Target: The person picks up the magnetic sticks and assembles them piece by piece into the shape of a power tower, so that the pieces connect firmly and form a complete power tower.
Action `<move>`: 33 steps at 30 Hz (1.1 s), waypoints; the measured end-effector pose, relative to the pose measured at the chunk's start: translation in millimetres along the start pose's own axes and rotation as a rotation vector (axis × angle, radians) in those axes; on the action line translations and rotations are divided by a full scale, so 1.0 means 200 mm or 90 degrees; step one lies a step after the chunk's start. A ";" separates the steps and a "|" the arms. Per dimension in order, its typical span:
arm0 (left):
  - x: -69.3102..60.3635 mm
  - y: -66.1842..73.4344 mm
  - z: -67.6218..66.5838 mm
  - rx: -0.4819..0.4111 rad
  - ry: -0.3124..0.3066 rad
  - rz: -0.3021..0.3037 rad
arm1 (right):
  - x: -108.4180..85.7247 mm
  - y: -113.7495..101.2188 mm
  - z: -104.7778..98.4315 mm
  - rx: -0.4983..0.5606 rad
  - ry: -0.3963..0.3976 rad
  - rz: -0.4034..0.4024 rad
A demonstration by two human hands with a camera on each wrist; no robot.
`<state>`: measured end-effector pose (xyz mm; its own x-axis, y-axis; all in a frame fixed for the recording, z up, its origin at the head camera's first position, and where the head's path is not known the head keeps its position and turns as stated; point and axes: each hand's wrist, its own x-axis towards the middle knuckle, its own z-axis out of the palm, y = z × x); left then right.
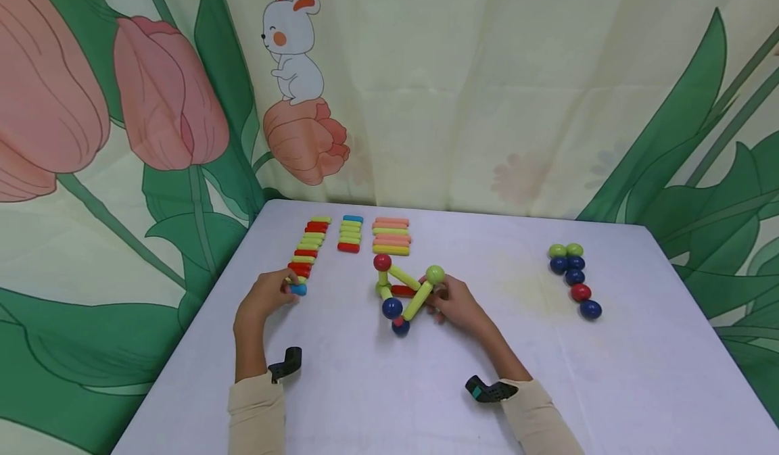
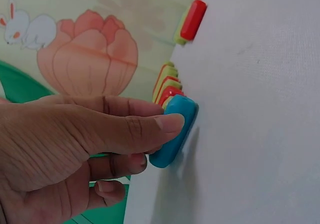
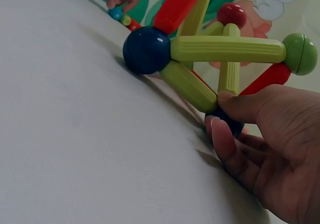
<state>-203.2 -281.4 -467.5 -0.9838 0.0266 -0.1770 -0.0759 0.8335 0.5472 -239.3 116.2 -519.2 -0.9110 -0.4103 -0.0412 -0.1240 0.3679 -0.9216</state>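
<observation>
A: Leftmost, go.
B: Left hand (image 1: 264, 295) is pinching a short, glossy blue plastic-looking rod (image 2: 174, 134) between thumb and fingers, at the near end of a column of short red and lime rods (image 1: 308, 241). Can't tell if it's touching the table.
A: Doing it well?
B: Looks like a pick-up. I'd be gripping mid-length, leaving both ends free, and lifting cleanly; neighbours could be dragging along if they're magnetic.
A: Moving right?
B: A short blue, lime and red rod stack (image 1: 349, 232) is lying next, then longer pink, lime and yellow rods (image 1: 391, 235). The open frame of lime and red rods with coloured balls (image 1: 418, 299) is standing mid-table. Right hand (image 1: 456, 304) is gripping it at a low, glossy dark-blue ball (image 3: 227, 123); that hand should be steadying, not squeezing, or joints may be popping.
A: Containers?
B: None showing. Rods are lying straight on the white tabletop (image 1: 377, 387); far right, lime, dark-blue and red balls (image 1: 575, 277) are sitting loose, too.
</observation>
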 end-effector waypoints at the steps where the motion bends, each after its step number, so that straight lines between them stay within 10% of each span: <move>1: 0.00 0.00 0.00 0.003 -0.001 -0.003 | 0.00 0.00 -0.01 0.003 -0.005 0.004; 13: 0.01 0.03 0.01 0.042 -0.030 -0.053 | -0.03 0.03 -0.14 -0.021 -0.024 0.033; 18: 0.01 0.08 0.00 -0.008 -0.014 -0.012 | -0.05 0.04 -0.16 -0.030 -0.022 0.014; 24: 0.02 0.33 0.06 -0.254 -0.010 0.072 | -0.07 0.04 -0.17 -0.043 0.003 0.018; 29: 0.08 0.57 0.24 -0.550 -0.090 0.021 | -0.09 0.05 -0.17 -0.030 0.011 0.010; 33: 0.10 0.68 0.38 -0.635 -0.158 -0.019 | -0.11 0.07 -0.17 -0.022 0.012 0.001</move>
<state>-220.6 -125.6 -458.2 -0.9264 0.2214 -0.3046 -0.3120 0.0018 0.9501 -234.6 158.8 -517.2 -0.9182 -0.3946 -0.0355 -0.1359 0.3976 -0.9074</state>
